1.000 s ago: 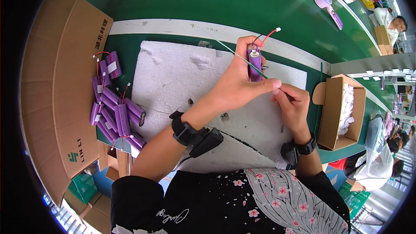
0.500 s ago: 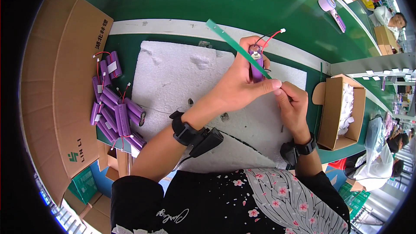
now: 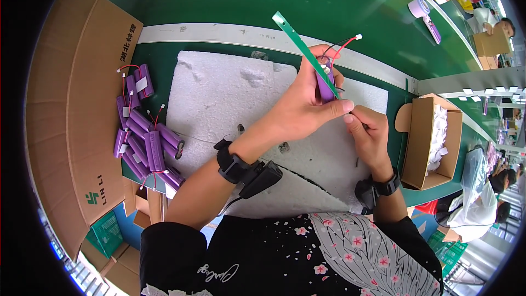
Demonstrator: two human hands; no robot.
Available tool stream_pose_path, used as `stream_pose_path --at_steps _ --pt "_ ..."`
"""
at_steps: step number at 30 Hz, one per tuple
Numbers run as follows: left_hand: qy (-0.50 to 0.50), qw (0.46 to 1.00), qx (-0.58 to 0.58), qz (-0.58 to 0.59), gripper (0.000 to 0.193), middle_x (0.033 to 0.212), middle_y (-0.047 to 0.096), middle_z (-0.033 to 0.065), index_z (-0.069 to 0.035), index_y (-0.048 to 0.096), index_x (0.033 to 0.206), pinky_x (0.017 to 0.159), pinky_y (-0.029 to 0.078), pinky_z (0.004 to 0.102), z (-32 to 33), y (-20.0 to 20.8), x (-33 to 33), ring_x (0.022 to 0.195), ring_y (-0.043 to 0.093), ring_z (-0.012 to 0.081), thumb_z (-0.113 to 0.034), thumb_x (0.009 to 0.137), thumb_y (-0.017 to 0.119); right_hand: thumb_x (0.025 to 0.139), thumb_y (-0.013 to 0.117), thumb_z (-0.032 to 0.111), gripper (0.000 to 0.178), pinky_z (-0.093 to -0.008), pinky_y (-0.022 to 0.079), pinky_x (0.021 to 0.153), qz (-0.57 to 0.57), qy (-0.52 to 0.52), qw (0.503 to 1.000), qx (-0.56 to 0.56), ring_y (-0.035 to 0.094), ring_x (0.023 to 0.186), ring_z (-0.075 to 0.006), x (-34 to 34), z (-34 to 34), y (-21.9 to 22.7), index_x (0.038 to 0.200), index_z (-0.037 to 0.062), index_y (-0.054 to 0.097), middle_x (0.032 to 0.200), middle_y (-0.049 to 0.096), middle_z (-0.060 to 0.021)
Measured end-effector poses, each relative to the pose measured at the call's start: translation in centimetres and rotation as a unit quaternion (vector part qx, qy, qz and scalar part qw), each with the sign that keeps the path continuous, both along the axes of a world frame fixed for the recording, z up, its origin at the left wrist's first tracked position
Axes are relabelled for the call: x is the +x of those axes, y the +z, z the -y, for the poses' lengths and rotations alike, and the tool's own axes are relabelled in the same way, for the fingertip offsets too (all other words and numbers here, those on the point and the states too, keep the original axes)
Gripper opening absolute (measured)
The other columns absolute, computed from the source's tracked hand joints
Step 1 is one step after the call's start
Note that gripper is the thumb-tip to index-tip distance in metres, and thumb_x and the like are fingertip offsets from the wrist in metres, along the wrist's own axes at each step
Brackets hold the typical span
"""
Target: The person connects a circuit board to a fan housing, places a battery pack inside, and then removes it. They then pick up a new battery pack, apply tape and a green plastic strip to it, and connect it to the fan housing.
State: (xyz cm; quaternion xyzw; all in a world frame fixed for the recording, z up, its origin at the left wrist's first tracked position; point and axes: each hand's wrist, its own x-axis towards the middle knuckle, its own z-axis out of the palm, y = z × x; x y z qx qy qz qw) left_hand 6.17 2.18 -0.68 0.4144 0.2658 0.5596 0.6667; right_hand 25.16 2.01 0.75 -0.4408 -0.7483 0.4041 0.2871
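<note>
Near the middle, my left hand [image 3: 298, 108] is closed around a purple battery pack [image 3: 325, 91], its metal end facing away from me. A red and a black wire rise from that far end to a small white connector [image 3: 358, 37]. Across the pack slants a narrow green strip [image 3: 300, 45], its free end up and to the left, its lower end by my left thumb. My right hand [image 3: 372, 134] is closed in a pinch just right of that thumb; its fingers hide what they hold, if anything.
White foam boards [image 3: 219, 87] lie under my hands. To the left, several purple battery packs [image 3: 155, 151] are heaped beside a large cardboard box [image 3: 82, 104]. An open carton [image 3: 416, 148] with white pieces stands at right. A tape roll [image 3: 418, 7] lies farther back.
The green strip has swung steeper, its free end moving right and away from me, and it turned more edge-on. The pack and both hands shifted only slightly.
</note>
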Motion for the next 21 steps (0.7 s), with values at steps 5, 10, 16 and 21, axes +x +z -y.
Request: stream_pose_path --at_steps 5,10,16,21 --pt "0.000 1.000 -0.004 -0.001 0.073 0.101 0.046 0.0059 -0.018 0.023 0.132 0.076 0.046 0.0271 0.02 0.01 -0.01 0.091 0.051 0.0139 0.006 0.081 0.069 0.088 0.065 0.009 0.017 -0.0290 0.038 0.053 0.005 0.009 1.000 -0.003 0.049 0.056 -0.0178 0.00 -0.03 0.11 0.100 -0.0029 0.067 0.065 0.055 -0.0095" --pt "-0.003 1.000 -0.013 -0.007 0.073 0.102 0.046 0.0061 -0.018 0.023 0.133 0.077 0.047 0.0274 -0.02 -0.04 -0.07 0.093 0.052 0.0141 0.006 0.081 0.069 0.090 0.063 0.010 0.014 -0.0273 0.036 0.051 -0.005 0.001 1.000 0.007 0.046 0.054 -0.0136 -0.32 0.00 0.09 0.088 -0.0037 0.063 0.062 0.052 -0.0055" --pt "-0.012 0.999 -0.026 0.014 0.072 0.102 0.046 0.0061 -0.019 0.022 0.133 0.076 0.049 0.0276 -0.02 0.12 -0.08 0.092 0.053 0.0140 0.006 0.083 0.068 0.088 0.066 0.008 0.016 -0.0282 0.039 0.052 0.001 0.008 1.000 0.007 0.049 0.055 -0.0161 0.00 -0.07 -0.01 0.100 -0.0029 0.068 0.065 0.057 -0.0094" --pt "-0.010 0.999 -0.033 0.012 0.069 0.102 0.046 0.0061 -0.017 0.022 0.132 0.074 0.050 0.0283 -0.04 0.18 -0.13 0.091 0.054 0.0139 0.004 0.084 0.067 0.088 0.065 0.008 0.015 -0.0271 0.040 0.053 -0.016 0.010 1.000 0.008 0.051 0.056 -0.0157 -0.14 -0.08 0.04 0.100 -0.0024 0.069 0.068 0.060 -0.0099"
